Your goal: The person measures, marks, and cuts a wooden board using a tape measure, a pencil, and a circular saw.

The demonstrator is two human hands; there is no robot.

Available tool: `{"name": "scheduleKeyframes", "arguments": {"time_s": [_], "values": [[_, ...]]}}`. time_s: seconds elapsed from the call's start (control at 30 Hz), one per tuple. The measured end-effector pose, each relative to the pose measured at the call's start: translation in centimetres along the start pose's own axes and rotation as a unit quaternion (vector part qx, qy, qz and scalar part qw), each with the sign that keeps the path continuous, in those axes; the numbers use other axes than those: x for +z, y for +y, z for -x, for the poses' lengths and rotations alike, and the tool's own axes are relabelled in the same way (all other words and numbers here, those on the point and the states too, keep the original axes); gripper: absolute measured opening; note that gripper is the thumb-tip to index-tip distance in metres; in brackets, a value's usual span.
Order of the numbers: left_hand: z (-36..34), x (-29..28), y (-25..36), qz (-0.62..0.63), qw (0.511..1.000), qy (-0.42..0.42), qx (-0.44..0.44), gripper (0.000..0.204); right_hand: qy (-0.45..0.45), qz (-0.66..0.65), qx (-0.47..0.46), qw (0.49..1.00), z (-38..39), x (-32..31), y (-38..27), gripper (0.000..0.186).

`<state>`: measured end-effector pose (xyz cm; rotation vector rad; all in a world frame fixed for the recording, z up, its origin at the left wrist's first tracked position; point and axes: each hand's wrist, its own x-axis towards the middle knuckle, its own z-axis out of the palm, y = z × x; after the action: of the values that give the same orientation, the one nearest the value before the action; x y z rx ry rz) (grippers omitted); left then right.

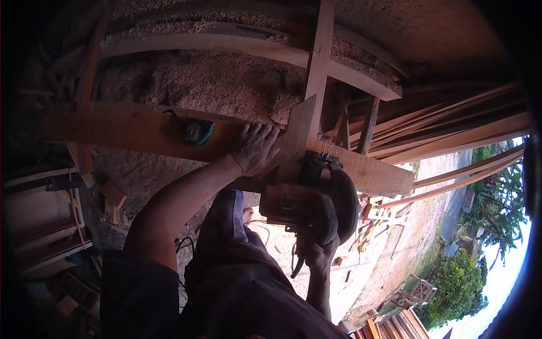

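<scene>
My left hand point(257, 149) lies on a broad wooden plank point(130, 133), fingers stretched out, beside a paler board point(296, 129) that crosses it. My right hand point(319, 252) is wrapped round the rear handle of a dark circular saw point(299, 208). The saw sits at the near edge of the plank, against the crossing board. Its blade is hidden, so I cannot tell whether it touches wood. To the right of the saw the lighter end of a plank point(375, 172) sticks out. A black and green tape measure point(197, 133) rests on the plank, left of my left hand.
Long beams point(209, 44) strewn with shavings run behind the plank, with an upright-looking crosspiece point(319, 68) over them. Long boards point(440, 133) are stacked at the right. Cables point(185, 244) lie near my legs. Panelled wooden frames point(42, 217) stand at the left.
</scene>
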<state>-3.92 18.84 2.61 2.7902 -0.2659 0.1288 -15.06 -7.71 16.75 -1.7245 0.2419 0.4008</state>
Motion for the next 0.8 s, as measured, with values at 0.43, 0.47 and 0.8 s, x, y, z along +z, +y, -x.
{"name": "scheduleKeyframes", "arguments": {"time_s": [0.43, 0.47, 0.8], "values": [[-0.1, -0.9, -0.1, 0.046, 0.998, -0.04, 0.0, 0.057, -0.011, -0.026, -0.002, 1.0, -1.6, 0.4, -0.9, 0.015], [-0.1, -1.0, 0.0, 0.047, 0.998, -0.043, -0.002, 0.057, -0.01, -0.027, 0.006, 1.0, -1.6, 0.4, -1.0, 0.015], [0.0, -0.5, -0.1, 0.038, 0.999, -0.025, -0.001, 0.058, -0.012, -0.04, -0.037, 0.998, -3.2, 0.3, -0.4, 0.002]]}}
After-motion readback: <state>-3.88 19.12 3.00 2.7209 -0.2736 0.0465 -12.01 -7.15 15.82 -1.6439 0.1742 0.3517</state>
